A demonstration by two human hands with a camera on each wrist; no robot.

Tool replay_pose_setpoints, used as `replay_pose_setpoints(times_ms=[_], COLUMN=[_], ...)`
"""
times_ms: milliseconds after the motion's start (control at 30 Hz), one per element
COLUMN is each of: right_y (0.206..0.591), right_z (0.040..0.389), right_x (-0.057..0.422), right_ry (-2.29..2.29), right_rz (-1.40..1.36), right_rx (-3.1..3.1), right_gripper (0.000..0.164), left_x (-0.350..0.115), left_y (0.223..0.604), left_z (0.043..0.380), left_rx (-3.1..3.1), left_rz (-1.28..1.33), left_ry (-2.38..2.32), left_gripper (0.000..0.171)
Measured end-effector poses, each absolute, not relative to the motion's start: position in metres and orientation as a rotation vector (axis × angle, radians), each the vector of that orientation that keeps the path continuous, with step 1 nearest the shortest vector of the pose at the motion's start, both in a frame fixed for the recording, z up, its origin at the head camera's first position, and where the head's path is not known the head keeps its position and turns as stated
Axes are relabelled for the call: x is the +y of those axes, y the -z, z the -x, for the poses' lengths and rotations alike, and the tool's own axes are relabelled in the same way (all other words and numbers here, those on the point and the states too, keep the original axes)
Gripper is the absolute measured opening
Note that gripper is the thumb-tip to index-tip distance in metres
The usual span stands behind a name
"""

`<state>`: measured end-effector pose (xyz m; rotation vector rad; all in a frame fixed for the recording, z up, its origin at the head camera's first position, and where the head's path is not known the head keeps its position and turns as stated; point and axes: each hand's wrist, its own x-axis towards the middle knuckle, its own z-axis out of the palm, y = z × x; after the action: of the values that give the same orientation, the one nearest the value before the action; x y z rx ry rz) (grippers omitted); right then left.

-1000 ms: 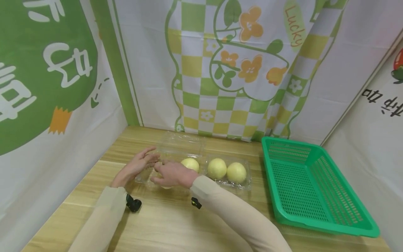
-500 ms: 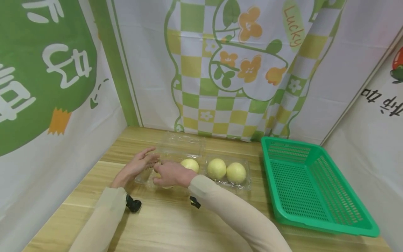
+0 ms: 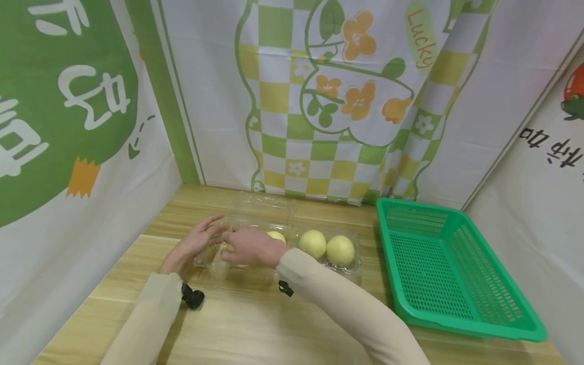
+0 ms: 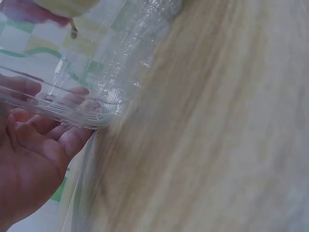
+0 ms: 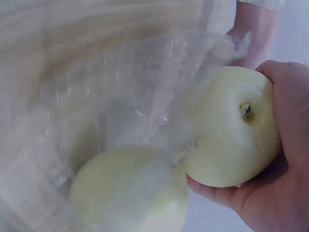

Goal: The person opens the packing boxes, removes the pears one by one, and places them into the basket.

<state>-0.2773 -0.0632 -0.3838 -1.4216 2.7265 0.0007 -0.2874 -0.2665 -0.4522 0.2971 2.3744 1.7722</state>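
Observation:
My right hand [image 3: 251, 246] holds a pale yellow pear [image 5: 229, 128] over a clear plastic clamshell box, fingers and thumb curled round its sides. Beside it in the box sits another pear [image 5: 130, 188], partly covered by the hand in the head view. My left hand [image 3: 198, 241] is at the box's left end; in the left wrist view its loosely extended fingers [image 4: 72, 140] touch the clear box wall [image 4: 108, 104]. Behind, the box's lid [image 3: 262, 208] stands folded back. Much of the held pear is hidden from the head camera.
Right next to this box, a second clear box [image 3: 356, 268] holds a pear [image 3: 312, 244] and another pear [image 3: 340, 250]. A green plastic basket [image 3: 397, 284] stands on the wooden table [image 3: 255, 324] at the right. Printed curtains [image 3: 292, 101] hang behind the table.
My right hand has risen slightly with the pear and now covers more of the pear beside it. The left hand stays at the box's end. The head view has shifted a little.

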Motion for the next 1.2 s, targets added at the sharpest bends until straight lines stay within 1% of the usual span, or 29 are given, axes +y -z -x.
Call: replay_pose_setpoints(times_ms=[67,100,200,333,467,600,733,933,1200], right_y=[0.377,0.374,0.365,0.353,0.343,0.332,0.321,0.305,0.286], right_z=[0.277,0.277,0.278,0.28,0.283,0.286,0.287,0.289,0.294], right_x=[-0.059,-0.057,-0.051,-0.04,-0.026,-0.011,0.004,0.036,0.078], right_ry=[0.011,0.017,0.024,0.002,-0.016,-0.001,0.018,0.05,0.11], right_rz=[1.403,1.4,1.391,1.383,1.396,1.417,1.413,1.364,1.24], right_rx=[2.731,2.735,2.745,2.754,2.79,2.82,2.836,2.88,2.943], right_gripper=[0.029,0.03,0.042,0.05,0.04,0.025,0.021,0.023,0.04], left_x=[-0.266,-0.266,-0.266,-0.266,-0.265,-0.264,-0.263,-0.26,-0.264], left_y=[0.453,0.453,0.453,0.453,0.453,0.452,0.451,0.451,0.454], left_z=[0.288,0.288,0.288,0.288,0.288,0.288,0.288,0.289,0.29], left_rx=[2.367,2.365,2.354,2.342,2.329,2.324,2.331,2.333,2.318], left_rz=[-0.31,-0.318,-0.319,-0.307,-0.296,-0.297,-0.303,-0.327,-0.333], left_ry=[-1.788,-1.793,-1.809,-1.813,-1.821,-1.831,-1.827,-1.819,-1.805], left_gripper=[0.06,0.061,0.062,0.061,0.059,0.059,0.06,0.059,0.06])
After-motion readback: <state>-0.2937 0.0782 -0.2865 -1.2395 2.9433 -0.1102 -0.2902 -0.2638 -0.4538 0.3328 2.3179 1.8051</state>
